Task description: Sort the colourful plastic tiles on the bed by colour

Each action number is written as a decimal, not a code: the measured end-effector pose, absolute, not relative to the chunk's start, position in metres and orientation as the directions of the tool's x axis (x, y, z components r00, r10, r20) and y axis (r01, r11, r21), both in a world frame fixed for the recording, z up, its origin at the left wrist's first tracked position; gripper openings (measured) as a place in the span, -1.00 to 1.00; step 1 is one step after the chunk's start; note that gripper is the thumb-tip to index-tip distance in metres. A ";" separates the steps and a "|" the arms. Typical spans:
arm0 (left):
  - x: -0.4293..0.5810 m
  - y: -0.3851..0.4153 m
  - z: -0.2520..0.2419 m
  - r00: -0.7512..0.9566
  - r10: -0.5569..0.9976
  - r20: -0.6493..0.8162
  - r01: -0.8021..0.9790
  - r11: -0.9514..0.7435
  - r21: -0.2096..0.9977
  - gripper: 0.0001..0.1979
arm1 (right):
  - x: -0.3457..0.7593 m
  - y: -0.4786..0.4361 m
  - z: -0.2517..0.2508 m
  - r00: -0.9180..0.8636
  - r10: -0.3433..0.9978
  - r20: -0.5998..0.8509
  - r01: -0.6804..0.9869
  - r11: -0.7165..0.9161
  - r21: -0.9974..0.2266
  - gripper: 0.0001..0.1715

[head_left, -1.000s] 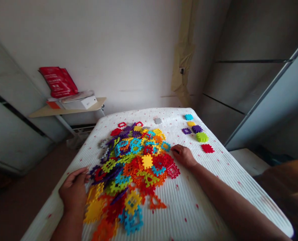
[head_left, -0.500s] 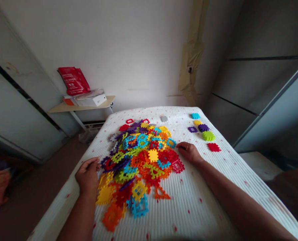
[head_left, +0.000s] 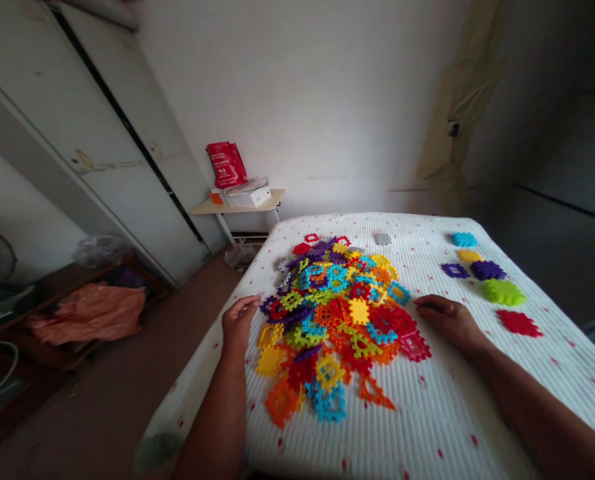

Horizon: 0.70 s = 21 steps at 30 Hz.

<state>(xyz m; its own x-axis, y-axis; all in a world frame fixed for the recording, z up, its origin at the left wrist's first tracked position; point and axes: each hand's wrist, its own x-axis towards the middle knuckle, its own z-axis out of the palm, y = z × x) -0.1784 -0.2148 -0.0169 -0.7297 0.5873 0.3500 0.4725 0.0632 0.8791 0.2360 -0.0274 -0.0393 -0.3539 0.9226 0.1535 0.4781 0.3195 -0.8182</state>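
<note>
Either side of the interlocking plastic tile pile [head_left: 359,311] on the ribbed cover [head_left: 407,417], left hand [head_left: 239,320] and right hand [head_left: 448,318] sit half-open, apparently empty; a sideways bump could slump the pile.

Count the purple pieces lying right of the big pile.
2 visible: a windowed piece and, to its right, a solid piece; the latter looks thick, so more may be stacked beneath.

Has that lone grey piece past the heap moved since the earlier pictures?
No. The view has swung left, but the grey piece still lies just inside the far edge of the cloth, beyond the heap.
</note>
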 end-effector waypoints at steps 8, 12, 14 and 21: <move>-0.158 -0.226 -0.006 -0.626 0.660 0.416 0.566 0.017 0.824 -0.81 | 0.236 -0.029 -0.037 -0.330 0.933 0.142 0.505 0.302 -0.809 -0.64; -0.142 -0.248 0.014 -0.328 0.813 0.481 0.717 -0.118 0.687 -0.88 | 0.235 -0.030 -0.036 -0.320 0.938 0.134 0.504 0.288 -0.814 -0.64; -0.135 -0.261 0.023 -0.068 0.877 0.475 0.816 -0.224 0.532 -0.86 | 0.235 -0.029 -0.038 -0.317 0.939 0.131 0.510 0.285 -0.811 -0.64; -0.112 -0.286 0.022 0.137 0.924 0.357 0.945 -0.229 0.232 -0.52 | 0.234 -0.028 -0.042 -0.329 0.932 0.150 0.501 0.307 -0.809 -0.63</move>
